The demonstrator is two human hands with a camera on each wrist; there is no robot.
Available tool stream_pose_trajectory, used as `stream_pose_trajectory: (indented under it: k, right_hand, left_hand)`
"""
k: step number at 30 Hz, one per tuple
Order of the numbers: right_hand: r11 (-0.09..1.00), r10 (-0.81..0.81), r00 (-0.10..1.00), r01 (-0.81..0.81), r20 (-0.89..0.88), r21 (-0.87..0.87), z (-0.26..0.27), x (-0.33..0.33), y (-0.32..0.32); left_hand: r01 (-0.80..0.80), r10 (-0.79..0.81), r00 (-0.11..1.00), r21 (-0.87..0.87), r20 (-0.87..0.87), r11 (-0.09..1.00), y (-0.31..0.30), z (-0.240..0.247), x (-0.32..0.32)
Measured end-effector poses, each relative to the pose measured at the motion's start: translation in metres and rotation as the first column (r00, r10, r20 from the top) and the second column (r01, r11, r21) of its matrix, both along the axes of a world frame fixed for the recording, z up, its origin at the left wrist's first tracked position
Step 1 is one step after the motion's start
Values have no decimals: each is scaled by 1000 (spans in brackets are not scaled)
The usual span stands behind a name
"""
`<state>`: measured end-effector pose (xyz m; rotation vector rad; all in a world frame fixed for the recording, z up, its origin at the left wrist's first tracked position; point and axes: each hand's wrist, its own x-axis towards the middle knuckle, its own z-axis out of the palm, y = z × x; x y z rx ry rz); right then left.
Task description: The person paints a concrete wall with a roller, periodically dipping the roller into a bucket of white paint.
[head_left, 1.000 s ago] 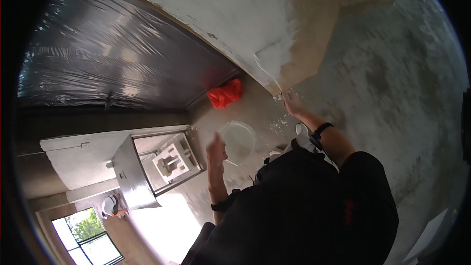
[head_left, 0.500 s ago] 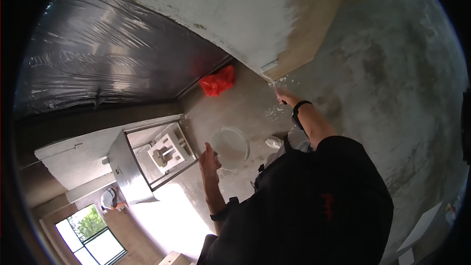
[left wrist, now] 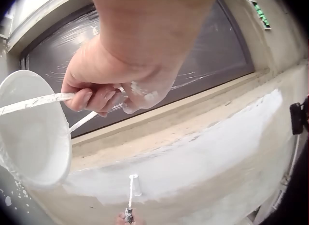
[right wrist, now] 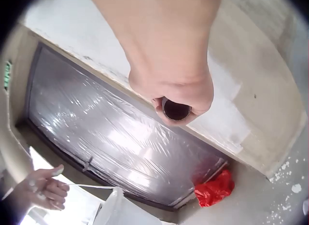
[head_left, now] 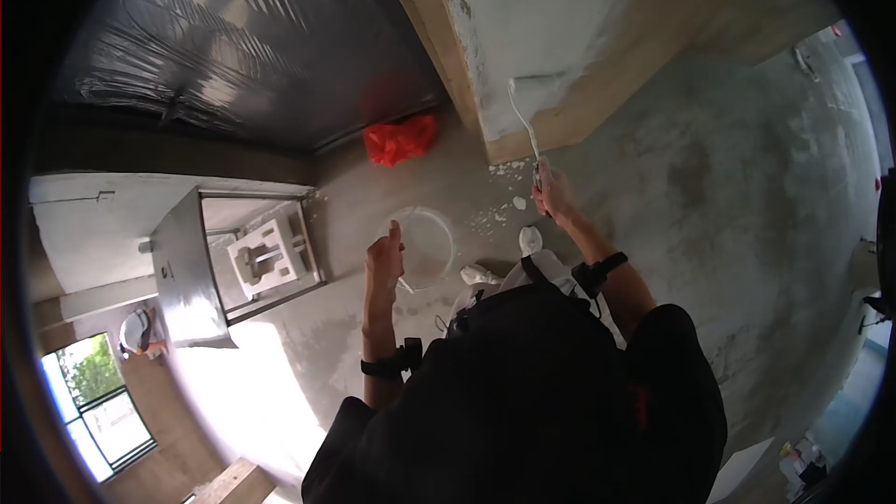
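Observation:
My left hand [head_left: 384,259] grips the white wire handle [left wrist: 41,102] of a white bucket [left wrist: 36,147], its fingers curled round it. The bucket hangs below that hand, and its round rim shows in the head view. My right hand [head_left: 556,194] holds a paint roller [head_left: 525,115] by its handle; the handle's hollow end [right wrist: 176,110] shows in the right wrist view. The roller's white sleeve [left wrist: 137,185] lies against the lower wall [head_left: 551,23], near the boundary between white paint and bare tan surface. White smears mark the left hand.
Plastic film covers a dark panel [head_left: 233,47] beside the wall. A red plastic bag [head_left: 401,138] lies on the floor by its foot. White splashes [head_left: 504,201] dot the floor near my shoes [head_left: 530,240]. Farther off, a person [head_left: 140,331] is by a window [head_left: 98,401].
My head view has shifted. The roller, near the wall's bottom edge half a second ago, is now higher on the wall. The left hand keeps its hold on the bucket handle.

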<state>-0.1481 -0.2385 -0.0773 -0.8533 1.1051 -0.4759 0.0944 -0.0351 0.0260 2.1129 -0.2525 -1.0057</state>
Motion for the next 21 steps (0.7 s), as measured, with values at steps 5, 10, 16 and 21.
stream_pose_trajectory:
  k: [5, 10, 16, 21]
  right_hand:
    - [987, -61, 993, 75, 99, -143, 62, -8, -5]
    - [935, -67, 969, 144, 238, -325, 135, -10, -29]
    - [835, -84, 936, 253, 342, -488, 218, -8, -63]
    - [757, -52, 910, 305, 411, -578, 298, -6, -95]
  left_hand:
    - [83, -84, 996, -37, -9, 996, -5, -1, 7]
    - [135, -137, 990, -102, -21, 986, -11, -12, 16]
    - [249, -245, 968, -165, 48, 954, -14, -16, 28]
    - [368, -362, 918, -11, 159, 930, -20, -16, 39]
